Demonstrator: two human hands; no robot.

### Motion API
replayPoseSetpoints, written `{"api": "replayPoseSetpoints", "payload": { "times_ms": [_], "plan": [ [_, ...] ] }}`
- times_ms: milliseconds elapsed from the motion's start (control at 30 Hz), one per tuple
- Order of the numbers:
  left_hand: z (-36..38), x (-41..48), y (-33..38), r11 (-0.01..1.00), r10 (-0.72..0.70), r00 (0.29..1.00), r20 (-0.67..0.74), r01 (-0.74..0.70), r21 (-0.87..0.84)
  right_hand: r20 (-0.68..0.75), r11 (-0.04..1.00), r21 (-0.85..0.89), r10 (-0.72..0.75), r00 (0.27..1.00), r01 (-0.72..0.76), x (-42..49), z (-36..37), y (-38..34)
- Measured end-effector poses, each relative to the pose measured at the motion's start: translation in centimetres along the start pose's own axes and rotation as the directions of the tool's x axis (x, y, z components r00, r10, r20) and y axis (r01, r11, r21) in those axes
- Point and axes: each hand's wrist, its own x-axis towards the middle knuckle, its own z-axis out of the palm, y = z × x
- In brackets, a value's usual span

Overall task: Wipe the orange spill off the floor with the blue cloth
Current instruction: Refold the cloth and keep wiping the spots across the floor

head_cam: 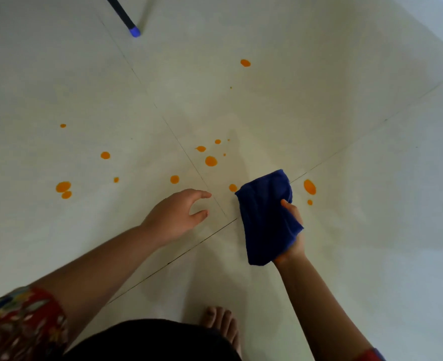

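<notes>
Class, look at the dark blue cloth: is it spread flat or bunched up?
Bunched up. The dark blue cloth hangs in folds from the right hand, which grips its edge.

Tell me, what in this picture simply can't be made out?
All in the head view:
- Right hand: the blue cloth it grips hides its palm and most fingers.
- Floor beneath the cloth: any orange drops there are covered.
- Dark pole with a blue tip: cut off by the top edge.
- Speck near the far orange drop: too small to identify.
</notes>
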Motion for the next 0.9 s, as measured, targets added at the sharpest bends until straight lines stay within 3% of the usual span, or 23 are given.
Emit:
{"api": "replayPoseSetpoints", "payload": {
  "times_ms": [200,267,333,400,433,467,533,600,733,800,900],
  "plan": [
    [3.9,2.0,1.0,0.99,0.085,0.995,0.061,-0.091,0.106,-0.077,0.99,-0.052,-0.132,0.988,0.129,1.0,-2.4,-2.4],
    [5.0,2.7,1.2,0.979,0.118,0.989,0.091,-0.131,0.157,-0.145,0.956,-0.141,-0.277,0.95,0.257,1.0,-3.7,-2.7],
    [5.9,3.1,1.5,0.969,0.132,0.985,0.112,-0.152,0.193,-0.162,0.83,-0.363,-0.503,0.849,0.423,0.5,-4.8,-2.7],
    [6.7,3.8,1.9,0.951,0.171,0.977,0.124,-0.196,0.237,-0.072,0.577,-0.675,-0.672,0.737,0.46,0.2,-6.6,-1.5],
    [7.0,4.1,2.0,0.941,0.188,0.974,0.125,-0.215,0.26,0.02,0.386,-0.828,-0.706,0.708,0.407,0.3,-7.4,-0.5],
    [7.2,4.4,2.0,0.931,0.197,0.972,0.127,-0.226,0.287,0.122,0.173,-0.929,-0.691,0.713,0.326,0.6,-8.3,0.8],
    [7.7,4.9,1.8,0.915,0.18,0.976,0.125,-0.213,0.342,0.258,-0.209,-0.964,-0.564,0.785,0.166,1.9,-9.9,3.3],
    [8.0,5.3,1.4,0.906,0.165,0.98,0.114,-0.197,0.375,0.261,-0.402,-0.915,-0.506,0.822,0.042,3.5,-11.1,5.0],
    [8.5,5.5,0.5,0.917,0.125,0.991,0.057,-0.137,0.374,0.328,-0.478,-0.877,-0.513,0.793,0.053,5.2,-12.8,5.8],
    [8.7,5.6,-0.1,0.926,0.111,0.993,0.048,-0.121,0.357,0.338,-0.469,-0.881,-0.531,0.777,0.063,5.2,-14.0,5.2],
    [8.8,5.6,-0.9,0.963,0.093,0.994,0.057,-0.104,0.248,0.1,-0.243,-0.966,-0.667,0.738,-0.088,7.0,-14.9,2.4]
  ]
}}
